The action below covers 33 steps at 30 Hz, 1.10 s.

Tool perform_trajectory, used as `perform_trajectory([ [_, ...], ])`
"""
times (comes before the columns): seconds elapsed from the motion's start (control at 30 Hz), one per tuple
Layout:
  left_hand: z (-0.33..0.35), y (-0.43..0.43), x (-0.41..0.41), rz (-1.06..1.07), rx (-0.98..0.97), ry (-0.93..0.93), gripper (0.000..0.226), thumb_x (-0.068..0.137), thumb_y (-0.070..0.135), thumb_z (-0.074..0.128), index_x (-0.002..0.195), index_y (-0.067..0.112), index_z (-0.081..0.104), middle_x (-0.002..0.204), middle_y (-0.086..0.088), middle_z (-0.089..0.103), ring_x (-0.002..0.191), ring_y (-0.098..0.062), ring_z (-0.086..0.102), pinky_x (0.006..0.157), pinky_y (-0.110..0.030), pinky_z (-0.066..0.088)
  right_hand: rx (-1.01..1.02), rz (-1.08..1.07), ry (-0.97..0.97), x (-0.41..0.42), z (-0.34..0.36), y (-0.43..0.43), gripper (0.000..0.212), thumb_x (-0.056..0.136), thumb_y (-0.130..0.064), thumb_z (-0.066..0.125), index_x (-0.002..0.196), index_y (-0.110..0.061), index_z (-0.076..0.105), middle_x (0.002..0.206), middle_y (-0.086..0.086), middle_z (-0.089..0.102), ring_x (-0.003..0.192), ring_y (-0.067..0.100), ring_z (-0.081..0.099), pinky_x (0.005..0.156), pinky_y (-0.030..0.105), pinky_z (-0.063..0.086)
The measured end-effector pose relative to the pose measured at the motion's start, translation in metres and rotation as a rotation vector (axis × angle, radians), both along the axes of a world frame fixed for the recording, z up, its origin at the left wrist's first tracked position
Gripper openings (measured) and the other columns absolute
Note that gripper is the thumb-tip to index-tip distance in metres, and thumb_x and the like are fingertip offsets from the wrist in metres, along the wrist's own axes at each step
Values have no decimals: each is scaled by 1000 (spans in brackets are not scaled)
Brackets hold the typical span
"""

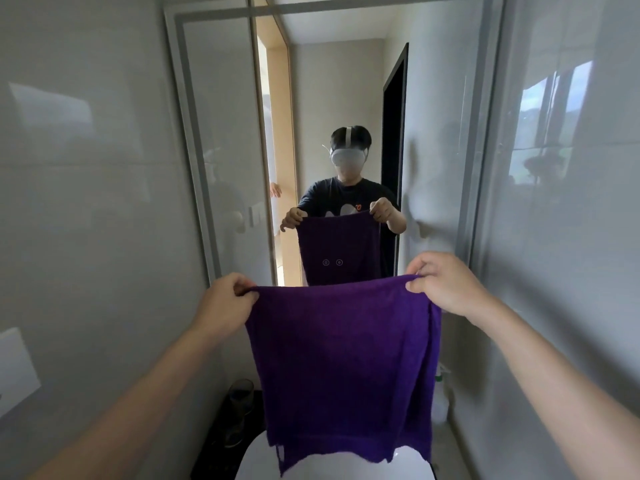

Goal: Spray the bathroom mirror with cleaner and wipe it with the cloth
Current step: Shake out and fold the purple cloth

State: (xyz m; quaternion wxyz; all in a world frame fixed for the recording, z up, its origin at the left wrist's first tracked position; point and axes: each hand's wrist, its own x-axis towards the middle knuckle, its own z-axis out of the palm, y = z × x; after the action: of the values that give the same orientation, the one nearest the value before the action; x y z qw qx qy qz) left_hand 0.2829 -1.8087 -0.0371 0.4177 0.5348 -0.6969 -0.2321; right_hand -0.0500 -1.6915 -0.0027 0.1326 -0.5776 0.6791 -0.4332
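Observation:
A purple cloth (343, 362) hangs spread out in front of me, held up by its two top corners. My left hand (227, 303) pinches the left corner and my right hand (446, 284) pinches the right corner. The bathroom mirror (332, 81) stands straight ahead in a pale frame and reflects a person holding the same cloth. A spray bottle (440, 400) with a green collar peeks out behind the cloth's right edge, mostly hidden.
A white basin (256, 459) lies below the cloth. A glass tumbler (241, 398) stands on the dark counter at its left. Glossy grey tiled walls close in on both sides, and a white plate (15, 368) is fixed on the left wall.

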Motion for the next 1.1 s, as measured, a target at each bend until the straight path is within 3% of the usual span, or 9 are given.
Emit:
perform_trajectory([
  [0.13,14,9,-9,-108,286,282,10,95,9,56,89,9,64,78,-4,67,74,-19,63,62,-33,52,39,69,-491,12,0,-3,36,79,5,60,97,-22,77,94,17,69,81,30,67,71,36,54],
  [0.23,23,20,-18,-271,391,472,21,92,3,57,75,9,67,66,-4,68,64,-15,65,62,-32,53,68,221,-802,30,2,-8,41,83,8,52,103,-14,80,75,12,67,59,19,65,51,28,55],
  [0.33,33,31,-32,-413,396,519,21,94,5,61,77,10,71,72,-5,71,65,-14,67,66,-31,51,65,364,-916,54,7,-12,35,93,8,48,101,-4,80,74,12,68,59,17,69,54,29,58],
  [0.5,51,38,-52,-447,265,349,8,94,18,71,93,11,76,82,-3,78,74,-13,72,62,-23,56,195,559,-990,94,23,-13,31,98,6,43,120,13,62,109,30,71,96,39,76,75,45,65],
  [0.67,63,47,-45,-541,214,320,38,80,45,80,101,14,79,92,-2,79,83,-12,74,68,-15,55,233,623,-969,98,40,-11,40,94,7,41,133,13,52,122,36,67,110,45,71,92,50,60],
  [0.8,69,51,-45,-456,8,108,26,83,16,83,108,13,76,104,-7,77,98,-21,73,85,-27,61,155,643,-890,95,42,-11,53,82,7,57,134,4,51,115,32,71,104,42,74,91,49,61],
  [0.9,71,51,-45,-433,-16,150,22,96,1,65,115,8,75,109,-12,76,103,-23,72,92,-30,59,41,501,-487,93,31,-17,43,91,-1,64,133,-7,59,106,14,77,99,23,76,82,29,62],
  [1.0,71,50,-43,-441,24,230,25,99,-3,59,114,8,75,111,-13,75,102,-22,73,86,-26,60,-1,313,19,85,16,-24,59,86,-26,78,141,-24,54,119,-2,57,105,11,60,73,13,50],
  [1.1,71,49,-42,-444,36,275,26,99,-2,58,103,15,77,106,-8,76,96,-15,73,79,-22,60,177,326,70,72,-2,-31,59,83,-33,82,135,-22,59,127,1,59,116,16,59,99,31,52],
])
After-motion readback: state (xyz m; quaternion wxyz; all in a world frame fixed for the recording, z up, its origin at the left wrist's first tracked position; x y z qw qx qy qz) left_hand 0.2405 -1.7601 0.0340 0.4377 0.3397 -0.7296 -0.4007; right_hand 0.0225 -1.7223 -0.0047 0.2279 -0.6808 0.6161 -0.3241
